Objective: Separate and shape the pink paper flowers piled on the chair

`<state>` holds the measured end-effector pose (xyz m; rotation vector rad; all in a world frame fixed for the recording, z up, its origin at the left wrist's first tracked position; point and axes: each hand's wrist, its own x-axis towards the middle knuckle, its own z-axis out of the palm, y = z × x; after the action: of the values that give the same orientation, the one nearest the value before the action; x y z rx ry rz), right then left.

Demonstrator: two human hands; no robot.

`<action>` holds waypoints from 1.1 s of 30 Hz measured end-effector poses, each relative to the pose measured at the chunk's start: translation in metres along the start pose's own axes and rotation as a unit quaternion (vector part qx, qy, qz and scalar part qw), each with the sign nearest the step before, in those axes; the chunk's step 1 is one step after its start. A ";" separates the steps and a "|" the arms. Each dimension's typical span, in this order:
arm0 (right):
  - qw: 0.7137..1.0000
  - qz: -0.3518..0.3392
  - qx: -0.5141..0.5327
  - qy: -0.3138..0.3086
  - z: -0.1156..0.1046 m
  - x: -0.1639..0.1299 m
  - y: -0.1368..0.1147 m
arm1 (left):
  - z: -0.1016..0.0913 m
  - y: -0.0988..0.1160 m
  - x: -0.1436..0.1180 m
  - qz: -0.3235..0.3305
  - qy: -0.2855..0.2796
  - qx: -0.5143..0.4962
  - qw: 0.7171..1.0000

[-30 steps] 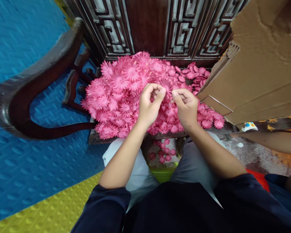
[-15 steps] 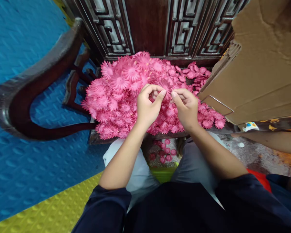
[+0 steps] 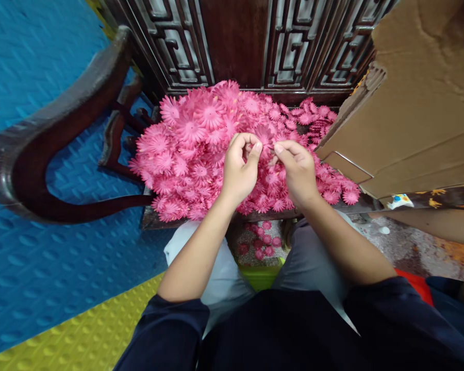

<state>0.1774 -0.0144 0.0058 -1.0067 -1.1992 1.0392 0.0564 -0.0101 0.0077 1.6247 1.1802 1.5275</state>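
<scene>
Left hand (image 3: 237, 172) and right hand (image 3: 298, 172) pinch one pink flower (image 3: 266, 149) between fingertips, over the heap (image 3: 185, 154) on the chair seat (image 3: 150, 219). Mid-assembly, I'd say; next needs a steady, fine pull.

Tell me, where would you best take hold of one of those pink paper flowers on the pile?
Probably at the petal edge, from above. The pink paper flowers lie flat and face up, thin and overlapping, so a fingertip pinch like that of the left hand and right hand suits.
</scene>
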 end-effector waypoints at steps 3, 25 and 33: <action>0.999 0.032 0.039 -0.001 0.001 0.001 0.002 | 0.000 0.000 -0.001 0.011 0.007 0.021 1.000; 0.998 0.050 -0.043 0.007 0.001 -0.001 0.000 | 0.010 0.002 -0.013 0.102 0.032 0.351 0.930; 0.998 0.063 -0.016 0.019 0.001 0.000 0.004 | 0.013 -0.001 -0.014 0.113 0.034 0.298 0.947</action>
<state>0.1764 -0.0133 0.0017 -1.1344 -1.1363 1.0963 0.0697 -0.0200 -0.0014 2.1720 1.6548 1.4495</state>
